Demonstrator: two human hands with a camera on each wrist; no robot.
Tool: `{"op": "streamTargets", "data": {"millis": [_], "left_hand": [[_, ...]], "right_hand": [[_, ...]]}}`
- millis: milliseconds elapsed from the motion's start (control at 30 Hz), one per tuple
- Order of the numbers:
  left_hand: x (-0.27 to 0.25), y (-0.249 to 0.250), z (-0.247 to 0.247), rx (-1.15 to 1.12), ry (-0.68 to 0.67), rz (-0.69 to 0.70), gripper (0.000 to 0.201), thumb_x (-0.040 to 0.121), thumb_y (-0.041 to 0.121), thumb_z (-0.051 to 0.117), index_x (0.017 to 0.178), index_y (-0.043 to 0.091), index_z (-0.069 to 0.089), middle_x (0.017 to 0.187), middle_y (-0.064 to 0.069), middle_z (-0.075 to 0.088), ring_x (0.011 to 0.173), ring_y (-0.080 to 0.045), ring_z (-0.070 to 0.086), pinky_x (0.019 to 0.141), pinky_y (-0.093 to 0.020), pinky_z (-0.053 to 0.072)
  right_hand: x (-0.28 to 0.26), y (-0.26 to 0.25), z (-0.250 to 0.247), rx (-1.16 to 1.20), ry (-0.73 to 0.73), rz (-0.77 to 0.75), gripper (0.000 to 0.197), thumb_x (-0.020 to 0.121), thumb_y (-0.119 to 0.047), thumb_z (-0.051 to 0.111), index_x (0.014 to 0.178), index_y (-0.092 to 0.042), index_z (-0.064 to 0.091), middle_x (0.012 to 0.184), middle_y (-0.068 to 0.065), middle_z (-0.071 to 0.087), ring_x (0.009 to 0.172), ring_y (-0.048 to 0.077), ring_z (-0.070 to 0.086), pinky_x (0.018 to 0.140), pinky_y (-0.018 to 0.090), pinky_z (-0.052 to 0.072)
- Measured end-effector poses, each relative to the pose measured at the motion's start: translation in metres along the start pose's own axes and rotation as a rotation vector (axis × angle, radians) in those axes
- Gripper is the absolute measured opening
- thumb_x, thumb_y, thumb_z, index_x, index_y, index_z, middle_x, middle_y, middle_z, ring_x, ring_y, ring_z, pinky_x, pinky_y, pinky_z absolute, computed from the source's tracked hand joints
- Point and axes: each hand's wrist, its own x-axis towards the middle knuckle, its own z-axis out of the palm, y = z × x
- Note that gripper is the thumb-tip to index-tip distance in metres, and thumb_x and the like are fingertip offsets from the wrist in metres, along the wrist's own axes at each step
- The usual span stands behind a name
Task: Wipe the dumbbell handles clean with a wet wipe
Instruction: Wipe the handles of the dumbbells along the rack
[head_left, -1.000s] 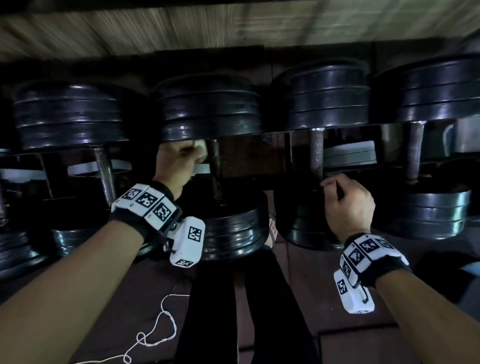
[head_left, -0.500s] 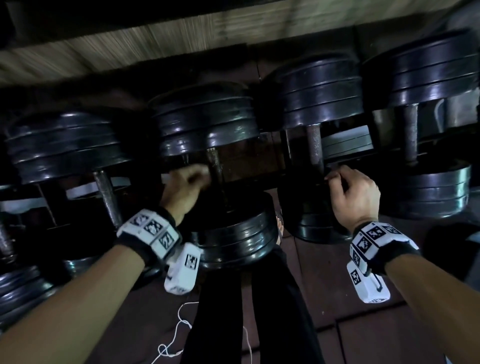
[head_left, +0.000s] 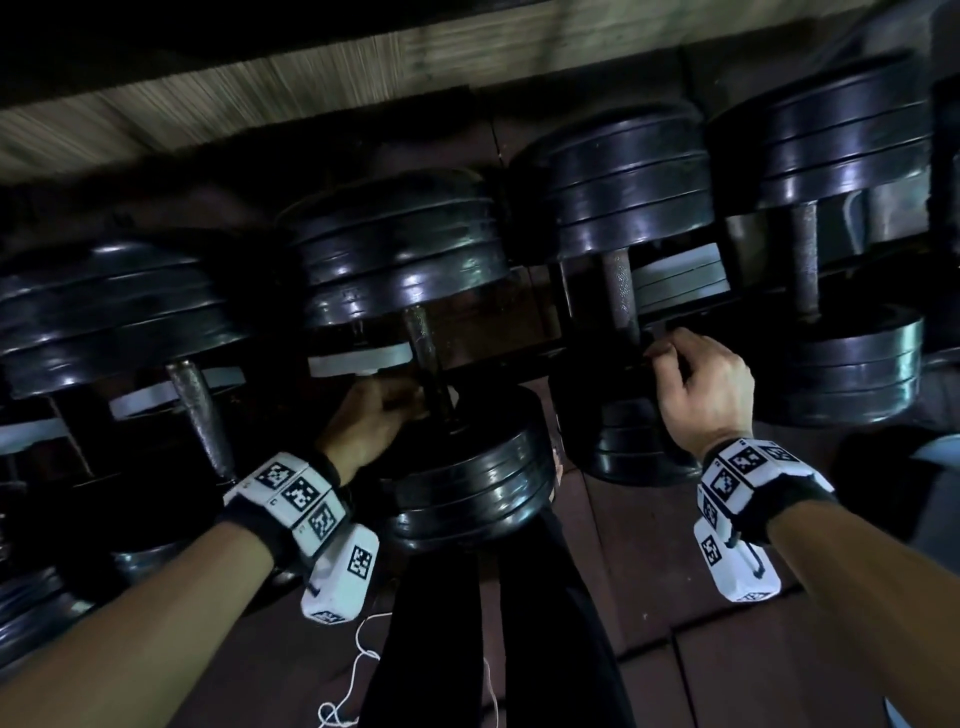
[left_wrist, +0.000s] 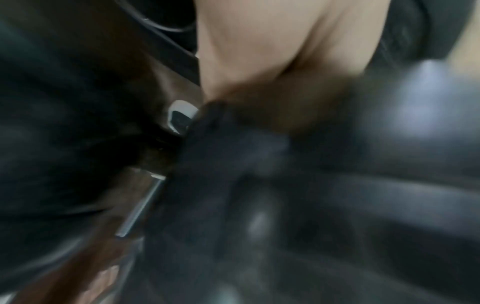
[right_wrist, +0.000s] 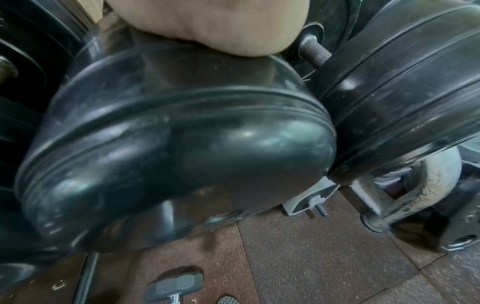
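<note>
Our left hand (head_left: 371, 415) has slid the wet wipe (head_left: 451, 397) down the handle (head_left: 423, 345), fingers curled round it; right hand (head_left: 696, 387) still grips the neighbouring rack rail, so this handle looks nearly wiped

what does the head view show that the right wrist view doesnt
Only the head view shows both hands: the left hand curled round the lower end of the middle dumbbell handle with a bit of white wipe beside it, and the right hand gripping the next handle. Only the right wrist view shows a small hex dumbbell on the floor and a grey rack foot. Both show black weight plates and brown floor tiles.
</note>
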Motion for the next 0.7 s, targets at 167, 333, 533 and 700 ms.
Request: {"op": "streamTargets", "data": {"millis": [167,333,533,700], "left_hand": [[0.035,0.023,-0.023,-0.326,0.253,0.007,0.020,0.087,-0.007,0.062,0.092,0.010,0.071,0.086,0.003,0.072,0.083,-0.010,0.066,0.082,-0.020,0.052],[0.022,0.013,-0.020,-0.218,0.288,0.036,0.016,0.092,0.012,0.066,0.093,0.024,0.076,0.084,0.010,0.075,0.084,-0.005,0.068,0.089,-0.021,0.051],[0.022,0.014,-0.021,-0.098,0.274,0.083,0.013,0.092,0.014,0.067,0.101,0.021,0.074,0.086,0.012,0.073,0.083,-0.002,0.066,0.087,-0.017,0.048],[0.014,-0.001,-0.013,0.009,0.286,0.090,0.014,0.093,0.017,0.068,0.104,0.021,0.075,0.087,0.018,0.073,0.085,0.007,0.064,0.090,-0.020,0.045]], "right_hand": [[0.000,-0.001,0.001,-0.002,0.010,-0.011,0.039,0.087,-0.034,0.040,0.084,-0.009,0.070,0.076,0.010,0.066,0.073,0.039,0.061,0.064,0.042,0.049],[0.000,0.001,0.001,-0.014,0.015,-0.010,0.039,0.087,-0.035,0.039,0.085,-0.009,0.069,0.076,0.011,0.065,0.074,0.040,0.061,0.063,0.042,0.049],[0.000,0.000,0.002,-0.020,0.022,-0.015,0.040,0.087,-0.036,0.039,0.085,-0.009,0.069,0.074,0.011,0.063,0.072,0.040,0.061,0.062,0.042,0.048],[0.000,0.000,0.001,-0.022,0.021,-0.007,0.039,0.087,-0.036,0.039,0.085,-0.010,0.069,0.075,0.010,0.063,0.073,0.040,0.060,0.062,0.040,0.046]]}}
